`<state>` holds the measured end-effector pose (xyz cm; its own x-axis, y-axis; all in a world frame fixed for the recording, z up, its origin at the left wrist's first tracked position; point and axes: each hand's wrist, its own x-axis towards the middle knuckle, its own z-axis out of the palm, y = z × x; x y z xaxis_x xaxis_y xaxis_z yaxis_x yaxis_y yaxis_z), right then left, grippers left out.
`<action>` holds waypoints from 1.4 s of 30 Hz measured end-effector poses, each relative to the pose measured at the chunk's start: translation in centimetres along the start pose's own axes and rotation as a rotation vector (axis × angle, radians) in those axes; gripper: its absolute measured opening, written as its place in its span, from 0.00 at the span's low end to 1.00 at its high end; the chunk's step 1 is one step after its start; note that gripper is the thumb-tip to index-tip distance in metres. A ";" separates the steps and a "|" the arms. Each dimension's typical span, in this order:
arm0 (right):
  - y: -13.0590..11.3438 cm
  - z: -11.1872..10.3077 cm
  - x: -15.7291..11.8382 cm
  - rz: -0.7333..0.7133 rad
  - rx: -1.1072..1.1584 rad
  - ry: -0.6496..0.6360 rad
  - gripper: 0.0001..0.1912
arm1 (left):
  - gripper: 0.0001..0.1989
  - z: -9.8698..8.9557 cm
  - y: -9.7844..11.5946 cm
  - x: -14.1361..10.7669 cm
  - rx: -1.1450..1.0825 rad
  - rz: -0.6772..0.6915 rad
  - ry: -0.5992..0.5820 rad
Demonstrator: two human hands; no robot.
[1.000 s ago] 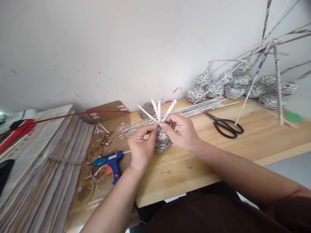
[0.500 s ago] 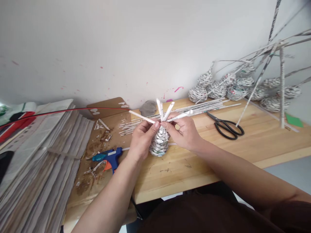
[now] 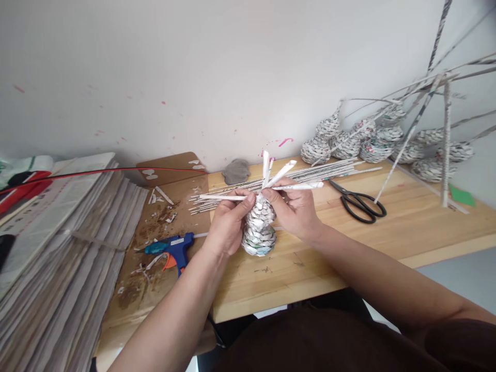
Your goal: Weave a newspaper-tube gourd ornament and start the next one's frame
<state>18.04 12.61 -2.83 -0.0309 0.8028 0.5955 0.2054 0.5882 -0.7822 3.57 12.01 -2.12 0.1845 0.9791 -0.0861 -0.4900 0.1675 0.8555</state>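
Note:
A gourd-shaped weave of rolled newspaper (image 3: 259,238) is held between both hands over the front of the table, its round base tipped toward me. White paper tubes (image 3: 279,174) fan out from its narrow top. My left hand (image 3: 229,221) is closed around the left side of the neck, thumb pressed near the top, beside a tube pointing left. My right hand (image 3: 296,212) pinches the right side of the top, with a tube lying across its fingers. The fingers behind the weave are partly hidden.
Behind the hands lies a bundle of paper tubes (image 3: 333,169). Black-handled scissors (image 3: 362,204) rest to the right, below finished woven gourds (image 3: 315,151). A blue glue gun (image 3: 176,249) and tall newspaper stacks (image 3: 96,248) occupy the left. A grey cloth lump (image 3: 235,171) sits by the wall.
The woven gourd has turned and tilted, showing more of its base. Its tubes now lean further right, and the left one lies nearly level. Both hands keep their hold.

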 end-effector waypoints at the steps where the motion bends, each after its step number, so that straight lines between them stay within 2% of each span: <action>1: 0.0 0.0 0.0 0.002 0.005 -0.004 0.08 | 0.15 0.0 0.0 -0.1 0.010 -0.011 -0.026; 5: 0.0 0.0 -0.1 -0.020 0.007 0.010 0.07 | 0.13 -0.1 0.2 -0.3 0.052 0.019 -0.087; 8: 0.0 0.0 -0.1 -0.051 0.006 0.011 0.05 | 0.14 -0.2 0.3 -0.4 0.079 0.069 -0.072; 12: -0.1 -0.2 0.0 -0.172 -0.121 0.026 0.04 | 0.15 -0.4 0.5 -0.2 0.110 0.084 -0.055; 15: -0.4 -0.5 0.2 -0.257 -0.180 0.063 0.06 | 0.13 -0.5 0.6 -0.1 0.109 0.063 -0.078; 17: -0.5 -0.6 0.3 -0.282 -0.183 0.082 0.06 | 0.14 -0.4 0.6 -0.2 0.096 0.034 -0.096; 23: -0.6 -0.7 0.4 -0.282 -0.108 0.069 0.04 | 0.13 -0.4 0.8 -0.4 0.101 0.022 -0.111; 28: -0.7 -0.7 0.6 -0.232 -0.014 -0.028 0.04 | 0.12 -0.6 0.9 -0.4 0.090 0.017 -0.085; 35: -0.9 -0.8 0.8 -0.159 0.115 -0.022 0.05 | 0.12 -0.9 0.8 -0.3 0.113 -0.027 -0.145; 42: -1.5 -0.5 0.7 0.152 0.312 -0.096 0.17 | 0.12 -1.1 1.4 -0.8 0.163 -0.060 -0.241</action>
<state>18.21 12.25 -1.08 -0.1180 0.8801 0.4600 -0.0931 0.4513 -0.8875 1.79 11.58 -1.45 0.4157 0.9090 -0.0315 -0.3328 0.1842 0.9248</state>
